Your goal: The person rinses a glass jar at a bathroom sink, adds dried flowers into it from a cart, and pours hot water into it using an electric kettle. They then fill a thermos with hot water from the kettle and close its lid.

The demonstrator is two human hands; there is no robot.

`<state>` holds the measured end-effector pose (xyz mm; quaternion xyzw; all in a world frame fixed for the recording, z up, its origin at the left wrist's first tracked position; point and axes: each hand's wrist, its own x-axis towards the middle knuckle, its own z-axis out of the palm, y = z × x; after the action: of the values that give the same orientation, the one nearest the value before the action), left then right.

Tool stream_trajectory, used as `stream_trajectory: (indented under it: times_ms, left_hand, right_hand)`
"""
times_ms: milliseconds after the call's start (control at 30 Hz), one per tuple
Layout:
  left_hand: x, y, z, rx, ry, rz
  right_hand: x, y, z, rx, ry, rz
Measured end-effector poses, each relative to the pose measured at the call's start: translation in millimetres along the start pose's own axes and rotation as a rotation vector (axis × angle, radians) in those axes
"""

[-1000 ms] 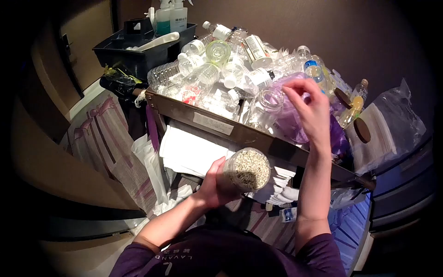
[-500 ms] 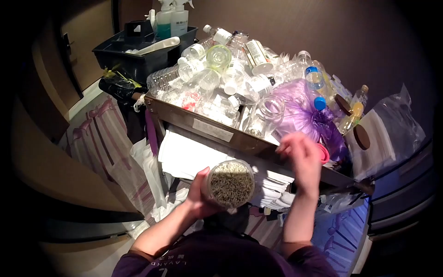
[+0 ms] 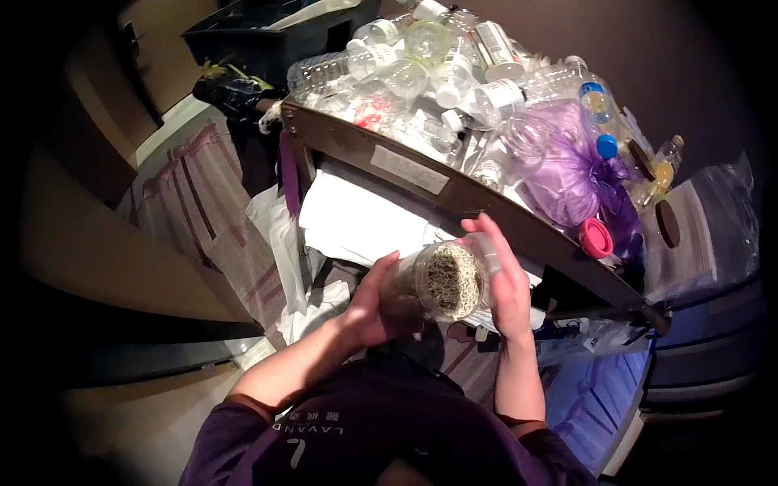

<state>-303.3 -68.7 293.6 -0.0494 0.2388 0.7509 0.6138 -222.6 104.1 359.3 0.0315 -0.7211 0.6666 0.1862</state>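
My left hand [image 3: 379,306] is wrapped round a clear round container [image 3: 450,281] filled with pale, grain-like pieces, its mouth turned toward me. My right hand [image 3: 504,283] is at the right side of that container, fingers curved round a clear round lid [image 3: 488,263] held close beside the rim. Just beyond both hands is the cart edge [image 3: 478,202], with white folded cloths or papers [image 3: 365,219] below it.
Plastic bottles [image 3: 454,77] are heaped on the cart, beside a purple bag [image 3: 559,166] and a pink round object [image 3: 596,237]. A dark caddy [image 3: 243,36] stands at the back left. A clear bag of white items [image 3: 689,235] hangs at the right.
My right hand has come down from the cart to the container and now has the clear lid. The container has tilted and shifted slightly. The view has moved, so the cart appears higher and further right.
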Motion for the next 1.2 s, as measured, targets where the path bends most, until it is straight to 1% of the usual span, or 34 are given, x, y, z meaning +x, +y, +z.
stream_trajectory:
  times_ms: [67,100,200,233,333,367,467,500,600,633,667,733,767,867,900,933,967,1000,1033,1067,1100,1133,1200]
  left_hand:
    - [-1.9,-2.6,-3.5,0.004,0.003,0.002]
    - [-3.5,-3.9,-1.4,0.009,0.058,0.001]
    - [-9.6,-6.8,-9.8,-0.035,0.038,0.022]
    - [-13.7,-6.6,-9.4,-0.082,0.028,0.006]
    - [-28.4,-8.1,1.4,-0.179,-0.023,-0.049]
    - [-30.9,-8.4,-9.5,-0.098,-0.228,-0.048]
    - [-37.2,-14.6,-15.5,-0.128,-0.195,0.054]
    - [-39.5,-18.9,-8.1,-0.031,-0.122,0.308]
    - [-30.1,-22.8,-16.9,0.634,0.416,1.159]
    - [-30.1,-18.4,-25.9,0.775,0.436,1.296]
    - [-30.2,-13.5,-36.6,0.92,0.46,1.425]
    - [-35.6,-5.6,-59.6,1.232,0.506,1.651]
    - [-42.6,-1.7,-71.4,1.295,0.436,1.572]
    - [-47.6,9.3,-97.0,1.279,0.343,1.571]
    - [-48.8,12.6,-99.1,1.144,0.286,1.554]
    - [-45.9,15.3,-111.5,0.984,0.195,1.408]
    - [-38.0,16.5,-130.9,0.825,0.108,1.258]
    - [-43.1,17.7,-127.6,0.816,0.101,1.211]
    - [-48.2,19.0,-124.3,0.807,0.096,1.165]
    - [-55.5,18.8,-112.6,0.586,0.163,0.981]
    - [-60.6,18.8,-110.5,0.666,0.265,1.008]
    - [-65.3,19.7,-110.8,0.748,0.368,1.029]
    - [-67.2,24.3,-106.7,0.774,0.458,1.166]
  right_hand:
    - [10.9,-15.4,0.0,-0.598,-0.31,-0.313]
    - [12.9,-23.2,11.2,-0.611,-0.316,-0.324]
    - [16.0,-17.1,21.9,-0.708,-0.409,-0.358]
    - [17.4,-16.3,24.7,-0.686,-0.405,-0.377]
    - [21.9,-5.7,26.3,-0.613,-0.449,-0.463]
    - [24.1,-5.6,25.3,-0.562,-0.48,-0.478]
    - [27.4,0.1,32.2,-0.471,-0.497,-0.522]
    - [23.8,1.2,39.7,-0.498,-0.415,-0.43]
    - [19.0,18.9,81.9,-0.273,0.004,-0.042]
    - [19.8,30.9,85.3,-0.127,0.006,0.092]
    - [20.5,36.9,92.4,0.0,0.037,0.177]
    - [18.5,41.9,106.1,0.163,0.052,0.345]
    - [18.8,45.8,111.0,0.216,0.044,0.433]
    - [17.1,49.7,126.4,0.219,0.033,0.553]
    - [13.2,51.4,127.1,-0.101,-0.077,0.332]
    - [12.8,48.5,130.9,-0.37,-0.134,0.028]
    - [13.3,48.2,130.8,-0.506,-0.188,-0.105]
    - [14.6,48.9,128.8,-0.639,-0.242,-0.239]
    - [16.7,55.5,125.6,-0.609,-0.282,-0.298]
    - [18.5,62.3,125.1,-0.579,-0.322,-0.357]
    - [18.4,65.0,133.9,-0.605,-0.287,-0.318]
    - [18.1,72.7,142.7,-0.559,-0.223,-0.297]
    - [22.0,88.3,158.9,-0.471,-0.093,-0.252]
